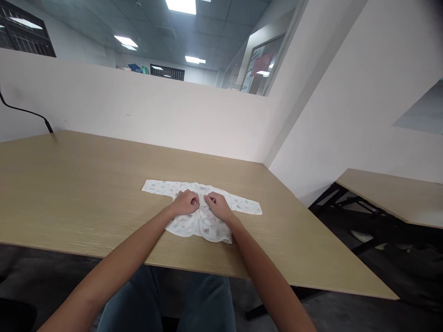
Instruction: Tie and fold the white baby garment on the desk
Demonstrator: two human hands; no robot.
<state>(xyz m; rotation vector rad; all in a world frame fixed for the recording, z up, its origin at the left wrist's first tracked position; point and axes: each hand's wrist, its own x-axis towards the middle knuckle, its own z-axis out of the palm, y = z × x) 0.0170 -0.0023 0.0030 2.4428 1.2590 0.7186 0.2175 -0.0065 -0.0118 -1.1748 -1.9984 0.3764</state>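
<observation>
A small white baby shirt [183,226] with a faint coloured print lies spread on the wooden table, its neck toward the wall and both sleeves stretched out sideways. The front is parted, and its two rounded lower edges point toward me. On the left half of the chest rests my left hand [186,203], fingers curled in a pinch on the front edge. My right hand [218,206] is closed the same way on the opposite front edge, a short gap away. The fingertips and the cloth between them are partly hidden.
The table [86,193] runs up to a white half wall [166,115] with glass above. A black cable [27,110] hangs at the far left. Another table [391,193] stands to the right, beyond a gap. My legs [204,304] are under the near edge.
</observation>
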